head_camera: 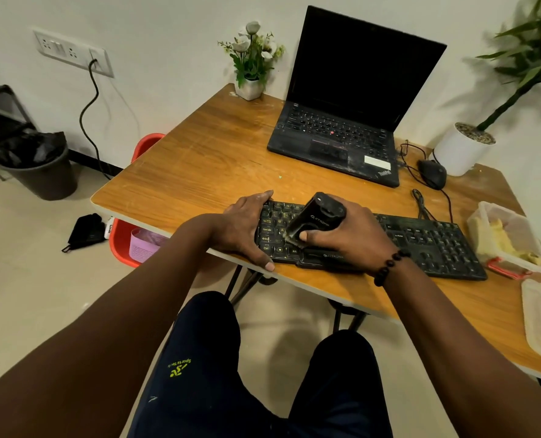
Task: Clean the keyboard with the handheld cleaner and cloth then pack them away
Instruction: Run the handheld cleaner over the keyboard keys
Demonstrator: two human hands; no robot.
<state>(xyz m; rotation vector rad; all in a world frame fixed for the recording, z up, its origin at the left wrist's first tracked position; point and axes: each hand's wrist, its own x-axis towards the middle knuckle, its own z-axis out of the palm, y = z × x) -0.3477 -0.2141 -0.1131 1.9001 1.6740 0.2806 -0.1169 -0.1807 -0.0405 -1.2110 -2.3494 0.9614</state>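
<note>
Keyboard (421, 238) lay along the table's (199, 159) near edge; my left hand (247, 229) pressed flat on its left end to steady it, while my right hand (351, 235) gripped the cleaner (313, 219), nozzle down on the keys

Even indoor light, soft shadows under the table (180, 159), wide-angle bending, perhaps slight edge blur.

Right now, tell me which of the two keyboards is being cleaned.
The separate black keyboard at the table's near edge: the left hand steadies it while the right hand presses the cleaner on its keys. The laptop lies untouched.
</note>
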